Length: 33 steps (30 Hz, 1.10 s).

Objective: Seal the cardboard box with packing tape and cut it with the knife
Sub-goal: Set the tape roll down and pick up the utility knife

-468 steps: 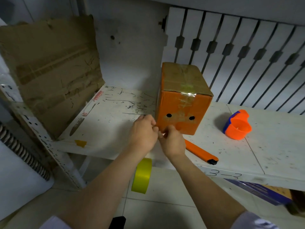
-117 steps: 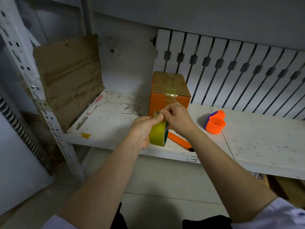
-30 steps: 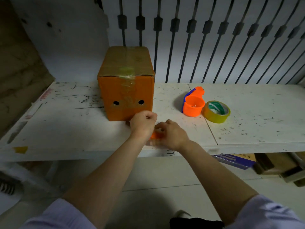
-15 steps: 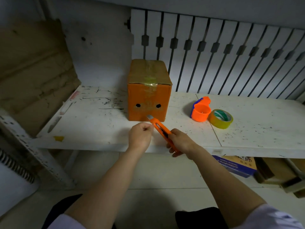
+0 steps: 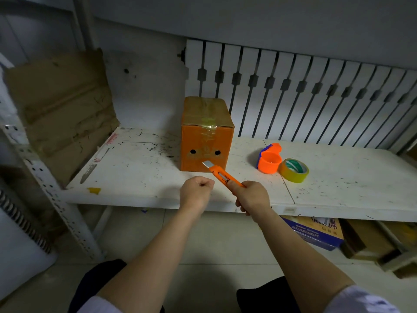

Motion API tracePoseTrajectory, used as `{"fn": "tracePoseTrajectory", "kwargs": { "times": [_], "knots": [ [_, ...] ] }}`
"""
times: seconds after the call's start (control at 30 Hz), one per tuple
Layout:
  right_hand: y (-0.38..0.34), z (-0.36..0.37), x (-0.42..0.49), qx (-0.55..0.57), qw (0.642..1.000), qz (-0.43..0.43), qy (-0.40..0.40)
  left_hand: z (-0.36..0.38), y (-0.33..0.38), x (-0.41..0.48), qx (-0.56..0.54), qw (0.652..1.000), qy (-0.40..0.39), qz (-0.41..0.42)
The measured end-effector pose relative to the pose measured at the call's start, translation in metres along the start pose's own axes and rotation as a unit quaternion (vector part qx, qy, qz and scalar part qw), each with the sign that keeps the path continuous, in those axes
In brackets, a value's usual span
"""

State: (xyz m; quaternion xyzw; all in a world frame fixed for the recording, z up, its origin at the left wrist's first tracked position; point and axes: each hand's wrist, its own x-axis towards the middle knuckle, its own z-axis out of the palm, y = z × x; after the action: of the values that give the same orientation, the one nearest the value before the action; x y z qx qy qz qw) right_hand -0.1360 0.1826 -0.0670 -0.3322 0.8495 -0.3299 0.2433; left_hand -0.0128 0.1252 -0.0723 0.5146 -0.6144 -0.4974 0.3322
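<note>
Right hand (image 5: 252, 195) gripping orange plastic knife (image 5: 222, 175) (blade out), boxy cardboard box (image 5: 206, 141)

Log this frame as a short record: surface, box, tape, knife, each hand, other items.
surface: white scuffed shelf
box: orange cardboard box, upright, closed, clear tape over the top seam and down the front
tape: yellow tape roll lying flat, beside the orange dispenser, right of the box
knife: orange utility knife, blade out, tip toward the box front
right hand: grips the knife handle
left hand: closed fist, contents cannot be told
other: flat cardboard sheet leaning at left
</note>
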Motion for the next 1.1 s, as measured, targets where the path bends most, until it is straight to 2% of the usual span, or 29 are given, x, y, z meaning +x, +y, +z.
{"fn": "tracePoseTrajectory", "kwargs": {
  "times": [0.27,1.1],
  "knots": [
    [0.005,-0.011,-0.002,-0.042,0.998,0.010,0.045,0.000,0.002,-0.010,0.008,1.000,-0.003,-0.002],
    [0.002,-0.003,0.000,-0.015,1.000,0.001,0.025,0.011,0.003,-0.008,-0.005,1.000,-0.015,0.003]
  ]
}}
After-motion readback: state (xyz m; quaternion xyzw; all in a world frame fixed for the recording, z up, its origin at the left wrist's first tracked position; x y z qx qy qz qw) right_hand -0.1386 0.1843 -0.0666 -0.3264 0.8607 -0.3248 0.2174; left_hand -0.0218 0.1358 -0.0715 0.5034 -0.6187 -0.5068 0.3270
